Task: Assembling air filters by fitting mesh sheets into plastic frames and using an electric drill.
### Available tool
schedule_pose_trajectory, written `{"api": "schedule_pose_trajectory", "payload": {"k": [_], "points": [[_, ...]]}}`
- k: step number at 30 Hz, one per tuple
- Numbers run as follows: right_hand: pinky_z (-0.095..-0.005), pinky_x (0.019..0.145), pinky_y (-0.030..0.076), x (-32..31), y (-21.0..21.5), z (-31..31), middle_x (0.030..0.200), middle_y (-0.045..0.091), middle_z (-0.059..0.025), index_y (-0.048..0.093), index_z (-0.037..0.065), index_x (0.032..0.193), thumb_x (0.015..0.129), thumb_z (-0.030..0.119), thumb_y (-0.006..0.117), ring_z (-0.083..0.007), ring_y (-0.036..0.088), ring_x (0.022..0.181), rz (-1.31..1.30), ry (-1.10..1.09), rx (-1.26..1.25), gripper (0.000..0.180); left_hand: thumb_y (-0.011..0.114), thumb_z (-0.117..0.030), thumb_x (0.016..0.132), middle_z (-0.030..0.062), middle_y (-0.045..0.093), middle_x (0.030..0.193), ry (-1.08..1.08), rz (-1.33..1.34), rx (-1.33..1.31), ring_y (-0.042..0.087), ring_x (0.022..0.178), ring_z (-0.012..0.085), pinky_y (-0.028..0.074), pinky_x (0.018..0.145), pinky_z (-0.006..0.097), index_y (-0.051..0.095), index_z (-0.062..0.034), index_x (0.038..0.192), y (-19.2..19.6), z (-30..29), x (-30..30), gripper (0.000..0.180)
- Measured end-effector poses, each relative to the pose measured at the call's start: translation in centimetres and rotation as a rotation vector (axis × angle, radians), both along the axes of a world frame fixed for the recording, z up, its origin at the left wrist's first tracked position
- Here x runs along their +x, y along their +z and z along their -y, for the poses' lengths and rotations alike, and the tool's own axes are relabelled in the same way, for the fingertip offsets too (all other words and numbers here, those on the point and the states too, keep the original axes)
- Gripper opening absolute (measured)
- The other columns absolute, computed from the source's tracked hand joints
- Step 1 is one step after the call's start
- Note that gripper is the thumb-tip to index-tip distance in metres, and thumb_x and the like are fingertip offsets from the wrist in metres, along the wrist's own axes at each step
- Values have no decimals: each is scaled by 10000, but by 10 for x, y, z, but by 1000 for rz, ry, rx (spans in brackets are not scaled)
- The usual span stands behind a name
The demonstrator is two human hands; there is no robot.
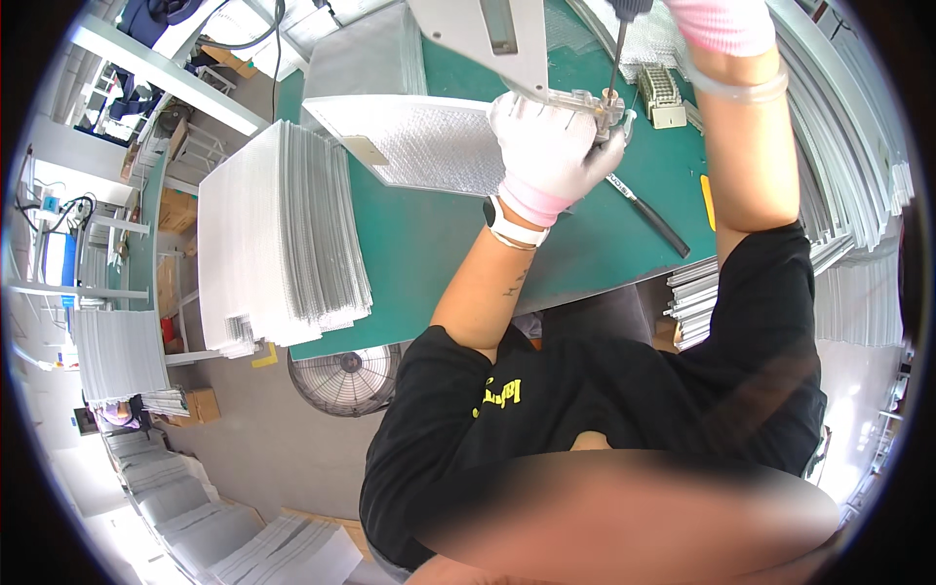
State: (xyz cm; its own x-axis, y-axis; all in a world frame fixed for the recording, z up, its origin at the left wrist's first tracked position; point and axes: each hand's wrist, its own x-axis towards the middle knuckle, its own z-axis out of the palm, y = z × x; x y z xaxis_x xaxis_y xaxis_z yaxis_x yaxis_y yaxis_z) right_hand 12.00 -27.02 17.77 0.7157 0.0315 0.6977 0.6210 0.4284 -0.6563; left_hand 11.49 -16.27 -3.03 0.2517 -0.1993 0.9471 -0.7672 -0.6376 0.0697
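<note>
My left hand, in a white glove with a pink cuff, is closed around a clear plastic block. The block sits at the end of a white slotted piece that comes in from the top edge. A long thin screwdriver bit points down at the block from the dark nose of a driver. Beside that driver, my right hand is gloved and cut off by the top edge, so its fingers are hidden. Below my left hand lies a black-handled tool, its far end partly covered.
A thin white-edged panel with a silvery textured face leans behind my left hand on the green table. Stacked white panels stand at left. A beige ridged strip lies at right, near long white profiles. A floor fan is below.
</note>
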Motion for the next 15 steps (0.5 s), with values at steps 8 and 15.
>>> {"api": "schedule_pose_trajectory", "payload": {"k": [8,15], "points": [[-200,492,360,38,-40,-12,746,524,-31,471,41,1300,965,293,597,-87,457,547,107,863,170,438,771,-297,719,-34,598,674,-52,-112,35,541,502,196,399,550,355,715,-169,829,11,3,-11,178],[-176,419,276,65,-42,-23,694,472,-15,368,-17,1452,946,333,612,-56,345,457,322,1204,181,661,756,-268,726,5,569,702,-148,-98,25,557,658,229,440,639,378,712,-130,909,6,1,-4,233]]}}
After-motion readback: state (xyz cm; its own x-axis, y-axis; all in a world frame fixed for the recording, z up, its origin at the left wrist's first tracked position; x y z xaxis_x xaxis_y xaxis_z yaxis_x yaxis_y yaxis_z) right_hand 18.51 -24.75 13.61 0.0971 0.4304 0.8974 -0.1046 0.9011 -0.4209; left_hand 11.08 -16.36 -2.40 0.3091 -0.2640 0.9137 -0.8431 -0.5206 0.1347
